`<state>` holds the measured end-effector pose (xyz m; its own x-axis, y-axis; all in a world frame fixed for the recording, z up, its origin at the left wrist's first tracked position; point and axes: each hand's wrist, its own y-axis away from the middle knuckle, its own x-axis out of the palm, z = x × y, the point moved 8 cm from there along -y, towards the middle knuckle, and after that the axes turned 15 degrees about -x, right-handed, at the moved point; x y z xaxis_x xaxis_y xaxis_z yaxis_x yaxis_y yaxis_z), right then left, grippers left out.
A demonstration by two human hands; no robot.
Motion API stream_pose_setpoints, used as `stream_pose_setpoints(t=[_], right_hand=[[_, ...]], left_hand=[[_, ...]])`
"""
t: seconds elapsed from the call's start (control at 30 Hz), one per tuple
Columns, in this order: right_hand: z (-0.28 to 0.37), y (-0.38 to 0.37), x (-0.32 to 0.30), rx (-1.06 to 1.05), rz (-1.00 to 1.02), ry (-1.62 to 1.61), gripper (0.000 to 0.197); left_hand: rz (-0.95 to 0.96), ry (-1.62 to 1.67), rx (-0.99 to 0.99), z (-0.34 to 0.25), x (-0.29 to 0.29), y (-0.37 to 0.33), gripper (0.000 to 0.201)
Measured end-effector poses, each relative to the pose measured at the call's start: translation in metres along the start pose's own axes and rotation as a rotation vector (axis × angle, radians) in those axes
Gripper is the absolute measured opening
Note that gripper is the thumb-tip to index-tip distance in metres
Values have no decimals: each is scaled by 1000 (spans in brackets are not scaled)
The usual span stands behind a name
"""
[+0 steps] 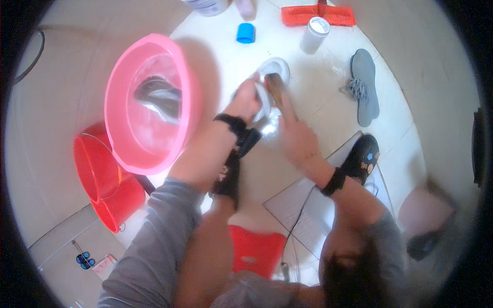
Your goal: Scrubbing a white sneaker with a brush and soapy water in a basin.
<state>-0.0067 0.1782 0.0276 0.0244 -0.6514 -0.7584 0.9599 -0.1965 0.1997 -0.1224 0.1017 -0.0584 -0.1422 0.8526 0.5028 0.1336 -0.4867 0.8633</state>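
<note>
My left hand [246, 103] is closed round a pale grey-white piece of footwear [278, 65], tilted over the floor; blur hides whether it is a slipper or a shoe. In my right hand [299, 139] is a brush with a brown wooden handle [276, 88], its far end against the footwear. The bristles do not show. To the left, a pink basin [193, 110] holds cloudy water and a dark grey, shiny item [160, 97], perhaps another shoe.
Beyond my hands stand a blue cap [246, 33], a white jar [314, 36] and a red floor squeegee [295, 16]. A grey slipper [363, 90] lies right. Red buckets [92, 164] sit beside the basin; a red stool [257, 249] is below me.
</note>
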Motion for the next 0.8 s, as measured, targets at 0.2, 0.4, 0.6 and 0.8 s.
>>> stream_pose_setpoints(t=[0.2,0.4,0.6,0.8], right_hand=[[-42,-25,-26,17,-71,267,63],[-3,23,8,9,158,79,63],[-29,-22,-11,-65,57,170,61],[-49,10,-16,26,-16,14,63]], left_hand=[[-87,-352,-21,30,5,6,42],[-117,-267,-9,-5,-45,-11,39],[-186,-282,56,-13,-44,-10,36],[-118,-99,-62,6,-17,13,33]])
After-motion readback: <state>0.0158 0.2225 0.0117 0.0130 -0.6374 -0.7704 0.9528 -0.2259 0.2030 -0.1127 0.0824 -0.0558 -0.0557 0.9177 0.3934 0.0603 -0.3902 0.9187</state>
